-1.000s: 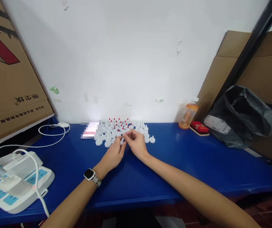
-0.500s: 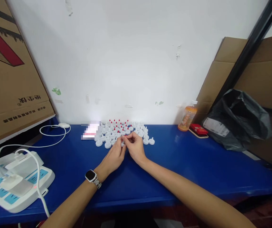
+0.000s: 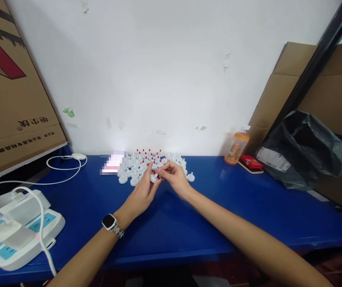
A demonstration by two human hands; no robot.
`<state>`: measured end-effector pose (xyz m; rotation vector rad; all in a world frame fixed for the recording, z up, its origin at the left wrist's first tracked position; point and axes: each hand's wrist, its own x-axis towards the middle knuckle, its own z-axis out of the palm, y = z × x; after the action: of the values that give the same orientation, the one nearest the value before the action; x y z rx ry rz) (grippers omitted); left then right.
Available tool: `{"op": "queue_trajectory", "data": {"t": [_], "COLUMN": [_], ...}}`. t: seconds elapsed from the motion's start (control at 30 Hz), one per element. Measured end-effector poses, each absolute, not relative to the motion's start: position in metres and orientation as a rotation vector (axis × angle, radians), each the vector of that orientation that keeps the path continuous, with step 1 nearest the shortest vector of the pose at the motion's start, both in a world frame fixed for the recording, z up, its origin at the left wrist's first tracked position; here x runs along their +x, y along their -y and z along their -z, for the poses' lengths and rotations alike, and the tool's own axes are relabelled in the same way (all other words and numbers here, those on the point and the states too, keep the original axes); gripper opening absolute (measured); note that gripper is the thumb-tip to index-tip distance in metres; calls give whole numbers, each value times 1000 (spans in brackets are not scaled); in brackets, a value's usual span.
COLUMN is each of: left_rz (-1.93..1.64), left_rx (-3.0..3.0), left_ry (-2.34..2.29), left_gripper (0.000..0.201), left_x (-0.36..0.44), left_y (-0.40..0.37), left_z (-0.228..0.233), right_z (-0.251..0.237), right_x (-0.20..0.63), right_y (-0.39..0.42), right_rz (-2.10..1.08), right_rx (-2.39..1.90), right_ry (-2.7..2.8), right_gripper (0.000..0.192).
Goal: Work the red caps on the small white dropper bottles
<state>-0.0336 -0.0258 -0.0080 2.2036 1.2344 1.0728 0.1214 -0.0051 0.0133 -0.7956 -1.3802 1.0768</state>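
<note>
My left hand (image 3: 141, 192), with a watch on its wrist, is closed around a white nozzle cap (image 3: 153, 179), a round lid with a narrow spout. Meeting it from the right, my right hand (image 3: 175, 179) pinches a small red tip cap (image 3: 159, 176) close against the white one. Fingers partly cover both pieces, so whether the red one sits on the spout is hidden. Just beyond my hands stand many white nozzle caps (image 3: 123, 179), several with red tips (image 3: 149, 150) on their spouts. One bare white nozzle cap (image 3: 190, 177) stands at the right of the group.
A blue table (image 3: 206, 211) runs along a white wall. On the left are a power strip (image 3: 49, 229) with cables and a cardboard box (image 3: 18, 103). At the right stand an orange drink bottle (image 3: 237, 145), a red box (image 3: 251, 162) on a phone, and a dark plastic bag (image 3: 302, 151).
My hands have opened apart slightly, and the white nozzle cap and red piece between them show more clearly. My right hand has shifted a little to the right. The camera view has moved slightly.
</note>
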Motion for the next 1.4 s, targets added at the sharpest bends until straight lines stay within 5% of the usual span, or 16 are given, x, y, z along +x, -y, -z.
{"op": "queue_trajectory", "data": {"t": [0.17, 0.27, 0.47, 0.73, 1.03, 1.4], "left_rz": [-1066, -1196, -1236, -1090, -1060, -1019], "left_rx": [2163, 2157, 2204, 2254, 2286, 2306], "left_ry": [-1270, -1273, -1208, -1218, -1327, -1226], "left_gripper": [70, 74, 27, 23, 18, 16], "left_x": [-35, -37, -40, -44, -52, -40], "left_y": [23, 21, 24, 22, 14, 19], "left_z": [8, 9, -3, -4, 2, -2], "right_z": [-27, -41, -58, -46, -40, -29], "right_x": [138, 150, 161, 133, 129, 193], "right_y": [-8, -41, -140, -189, -171, -46], "right_rz": [-1172, -913, -189, -233, -274, -122], "right_rx": [-801, -870, -1387, -1560, -1537, -1362], "right_ry": [1598, 1676, 1981, 2339, 2246, 2231], "right_gripper": [36, 29, 13, 11, 19, 22]}}
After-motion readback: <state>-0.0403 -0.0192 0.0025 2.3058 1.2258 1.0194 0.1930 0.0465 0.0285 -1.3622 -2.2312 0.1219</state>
